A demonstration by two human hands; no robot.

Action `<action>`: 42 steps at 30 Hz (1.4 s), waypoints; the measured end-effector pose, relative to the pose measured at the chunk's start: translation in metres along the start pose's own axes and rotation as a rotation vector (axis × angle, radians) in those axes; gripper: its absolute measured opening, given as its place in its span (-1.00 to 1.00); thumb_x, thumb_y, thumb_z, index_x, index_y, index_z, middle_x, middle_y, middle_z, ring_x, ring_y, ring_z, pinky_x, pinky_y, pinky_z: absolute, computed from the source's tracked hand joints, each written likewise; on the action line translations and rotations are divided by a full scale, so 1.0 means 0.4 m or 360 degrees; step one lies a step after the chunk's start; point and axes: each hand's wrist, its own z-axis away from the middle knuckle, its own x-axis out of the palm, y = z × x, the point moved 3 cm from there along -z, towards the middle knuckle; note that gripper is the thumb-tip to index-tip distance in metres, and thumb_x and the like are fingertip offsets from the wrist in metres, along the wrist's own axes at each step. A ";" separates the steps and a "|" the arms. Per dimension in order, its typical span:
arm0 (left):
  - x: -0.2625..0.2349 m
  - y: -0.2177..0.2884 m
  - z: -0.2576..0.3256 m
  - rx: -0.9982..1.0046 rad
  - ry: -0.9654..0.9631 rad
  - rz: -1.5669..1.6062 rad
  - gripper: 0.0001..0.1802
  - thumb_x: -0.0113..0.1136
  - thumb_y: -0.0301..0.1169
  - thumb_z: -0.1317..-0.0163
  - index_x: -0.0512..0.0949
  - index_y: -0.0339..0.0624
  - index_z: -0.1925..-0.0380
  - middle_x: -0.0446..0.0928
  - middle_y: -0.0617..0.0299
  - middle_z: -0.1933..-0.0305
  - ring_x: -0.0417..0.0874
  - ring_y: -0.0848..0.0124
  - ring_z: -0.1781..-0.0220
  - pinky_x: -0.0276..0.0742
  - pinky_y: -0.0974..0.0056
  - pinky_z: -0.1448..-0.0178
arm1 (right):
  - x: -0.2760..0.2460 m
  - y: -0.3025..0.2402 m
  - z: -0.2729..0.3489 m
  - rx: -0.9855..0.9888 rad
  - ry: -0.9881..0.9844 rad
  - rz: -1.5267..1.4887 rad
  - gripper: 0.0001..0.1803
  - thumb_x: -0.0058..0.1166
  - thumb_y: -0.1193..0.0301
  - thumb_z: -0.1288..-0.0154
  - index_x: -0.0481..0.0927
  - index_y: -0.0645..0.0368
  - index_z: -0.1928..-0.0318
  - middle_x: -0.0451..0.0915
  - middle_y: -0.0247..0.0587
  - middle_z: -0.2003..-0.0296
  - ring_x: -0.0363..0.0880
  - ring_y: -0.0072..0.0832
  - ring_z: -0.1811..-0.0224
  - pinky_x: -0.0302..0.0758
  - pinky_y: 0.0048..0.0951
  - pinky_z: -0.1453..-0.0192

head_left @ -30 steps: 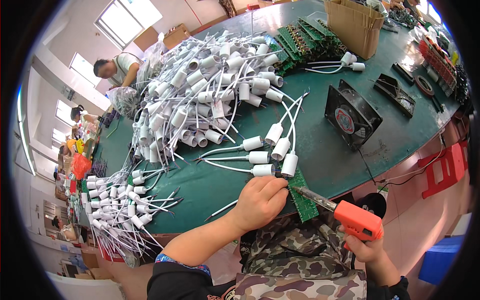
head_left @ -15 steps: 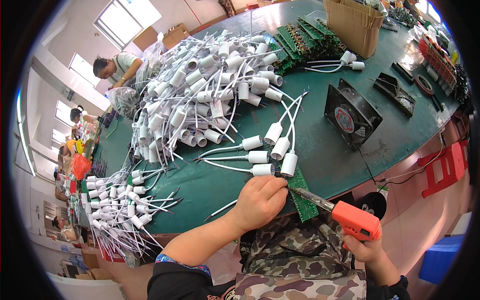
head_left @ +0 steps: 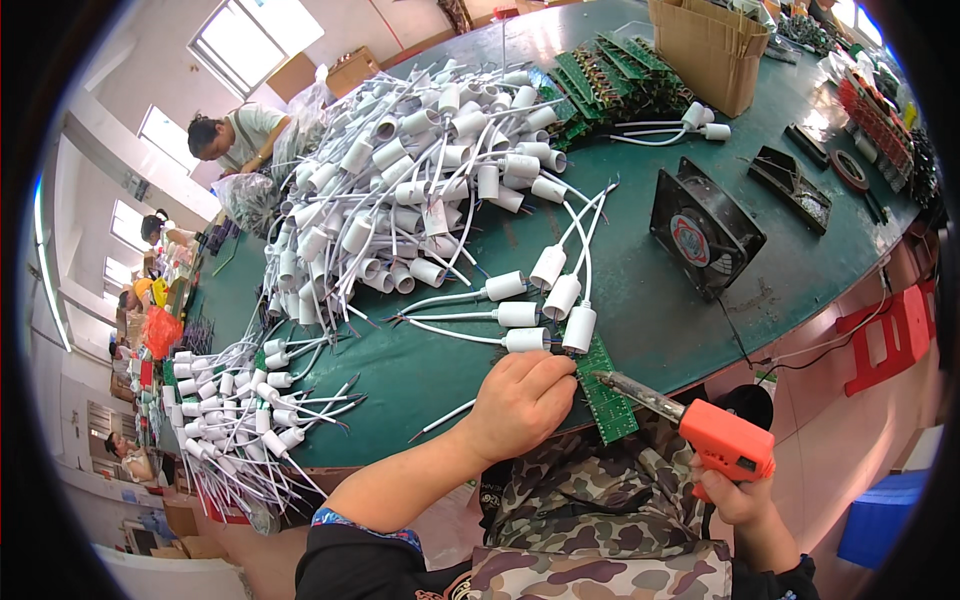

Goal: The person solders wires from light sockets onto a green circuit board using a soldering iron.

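My right hand (head_left: 738,492) grips the handle of a red soldering iron (head_left: 728,440) with a gun-shaped body. Its metal tip points left, over the upper part of a narrow green circuit board (head_left: 610,402) at the table's near edge. Closed fingers of my left hand (head_left: 525,400) pinch at the board's far left edge, just below a white cylindrical socket (head_left: 527,340). What lies between those fingertips is hidden. Another white socket (head_left: 579,330) touches or overlaps the board's far end, its cable running away from me. Several similar sockets with cables lie close by.
A big heap of white sockets (head_left: 400,190) covers the table's middle left; finished-looking boards with sockets (head_left: 235,400) lie at near left. A black fan (head_left: 705,230) stands at right. Behind are stacked green boards (head_left: 610,80) and a cardboard box (head_left: 708,55). A person (head_left: 240,140) works at far left.
My right hand and the soldering iron have shifted a little to the right, so the tip sits farther from my left fingertips. My left hand has hardly moved.
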 end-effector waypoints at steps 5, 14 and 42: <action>0.000 0.000 0.000 0.0000 -0.0021 -0.0017 -0.78 0.37 -0.56 0.07 0.61 -0.22 0.36 0.59 0.19 0.14 0.63 0.21 0.22 0.57 0.16 0.14 | -0.007 -0.003 0.002 0.0020 0.0072 -0.0079 -0.61 0.28 0.53 -0.19 0.57 0.36 -0.04 0.72 -0.10 0.17 0.71 -0.46 0.29 0.63 -0.44 0.18; -0.003 0.003 0.001 -0.0015 -0.0046 -0.0012 -0.79 0.37 -0.55 0.07 0.62 -0.20 0.36 0.59 0.20 0.13 0.63 0.22 0.20 0.57 0.15 0.11 | 0.026 -0.004 -0.012 0.0011 0.0177 -0.0522 -0.47 0.16 0.30 -0.39 0.45 0.38 -0.24 0.68 0.04 0.01 0.73 -0.36 0.25 0.67 -0.37 0.17; -0.086 -0.104 0.018 -0.0170 -0.0207 -0.0138 -0.79 0.26 -0.46 -0.15 0.61 -0.18 0.18 0.57 0.17 0.02 0.63 0.19 -0.02 0.50 0.12 -0.09 | 0.138 0.022 -0.107 0.0197 0.0232 -0.1212 -0.44 -0.04 0.06 -0.56 0.30 0.07 -0.39 0.55 -0.16 -0.15 0.58 -0.23 -0.18 0.60 0.21 -0.24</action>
